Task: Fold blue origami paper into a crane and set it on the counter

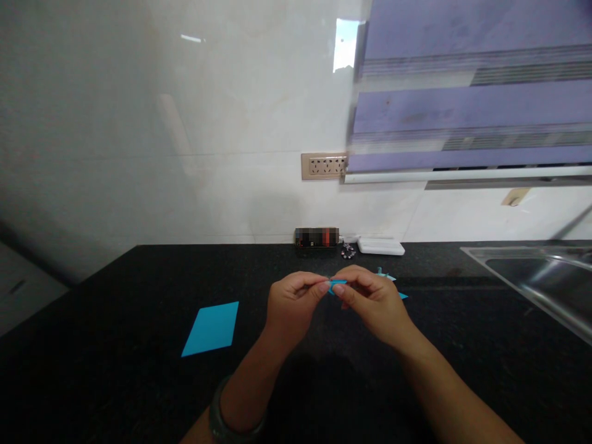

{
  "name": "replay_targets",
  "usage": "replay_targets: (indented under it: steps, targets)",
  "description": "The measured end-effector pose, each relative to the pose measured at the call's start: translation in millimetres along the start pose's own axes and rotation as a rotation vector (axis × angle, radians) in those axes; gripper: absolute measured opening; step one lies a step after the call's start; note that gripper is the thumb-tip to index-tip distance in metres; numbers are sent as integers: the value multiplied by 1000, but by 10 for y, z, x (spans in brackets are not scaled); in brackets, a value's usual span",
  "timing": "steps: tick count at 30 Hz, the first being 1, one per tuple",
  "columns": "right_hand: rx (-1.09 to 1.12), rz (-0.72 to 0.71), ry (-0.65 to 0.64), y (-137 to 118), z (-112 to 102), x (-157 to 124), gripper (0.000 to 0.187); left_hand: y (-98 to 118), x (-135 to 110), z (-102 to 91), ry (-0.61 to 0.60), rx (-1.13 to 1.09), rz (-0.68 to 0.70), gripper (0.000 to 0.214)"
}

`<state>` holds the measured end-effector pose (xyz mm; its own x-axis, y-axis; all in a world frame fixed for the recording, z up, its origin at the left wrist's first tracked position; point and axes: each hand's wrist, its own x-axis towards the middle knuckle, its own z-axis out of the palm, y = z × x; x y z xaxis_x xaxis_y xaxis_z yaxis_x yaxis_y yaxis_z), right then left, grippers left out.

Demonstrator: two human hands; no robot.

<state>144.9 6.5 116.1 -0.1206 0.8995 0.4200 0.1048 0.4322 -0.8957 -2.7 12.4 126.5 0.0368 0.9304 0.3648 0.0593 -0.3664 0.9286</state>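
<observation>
My left hand (291, 305) and my right hand (372, 302) meet above the middle of a black countertop (115, 370). Both pinch a small folded piece of blue paper (337, 283) between thumb and fingertips. Only a thin strip of it shows between the fingers. More blue folded paper (392, 279) pokes out behind my right hand, with a tip near its right side; its shape is mostly hidden. A flat blue paper sheet (211, 328) lies on the counter to the left of my left hand. A dark band sits on my left wrist.
A steel sink (531, 271) is set in the counter at the right. By the back wall lie a small dark box (317, 237), a white flat object (380, 246) and a small dark ring-like item (348, 251). A wall socket (324, 166) and a window blind (462, 98) are above.
</observation>
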Motion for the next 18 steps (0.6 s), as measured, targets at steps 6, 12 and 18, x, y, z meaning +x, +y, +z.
replay_targets:
  steps: [6,12,18]
  targets:
    - [17,-24,10,-29,4,-13,12,-6,-8,7,-12,-32,-61,10]
    - [78,24,6,-65,17,-16,15,-15,-22,-4,-27,5,-17,8]
    - [121,-20,14,-98,39,-40,12,9,-33,-29,-84,-62,-8,10]
